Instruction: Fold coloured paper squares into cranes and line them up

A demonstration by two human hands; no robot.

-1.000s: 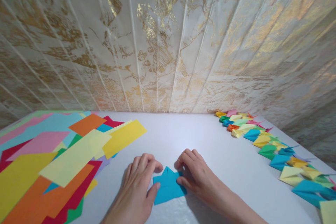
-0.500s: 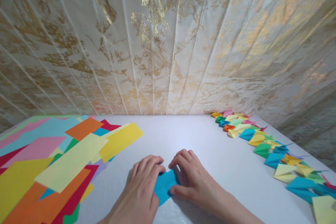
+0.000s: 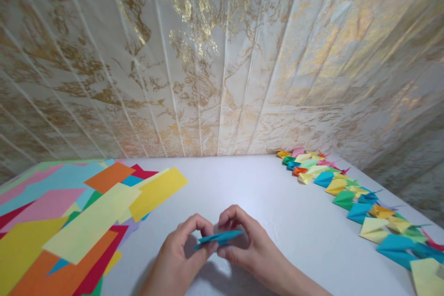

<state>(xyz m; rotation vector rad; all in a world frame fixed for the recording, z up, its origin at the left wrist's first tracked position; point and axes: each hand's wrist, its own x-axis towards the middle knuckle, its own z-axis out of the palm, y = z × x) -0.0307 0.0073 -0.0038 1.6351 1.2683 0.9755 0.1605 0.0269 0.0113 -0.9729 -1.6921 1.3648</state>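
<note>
Blue paper [image 3: 227, 237], folded, sits just above the table [image 3: 222, 185]. Left hand [image 3: 176, 250] and right hand [image 3: 259, 241] each pinch it. Risk: uneven pressure could skew a fold; a slack pinch could let layers spring open.
</note>
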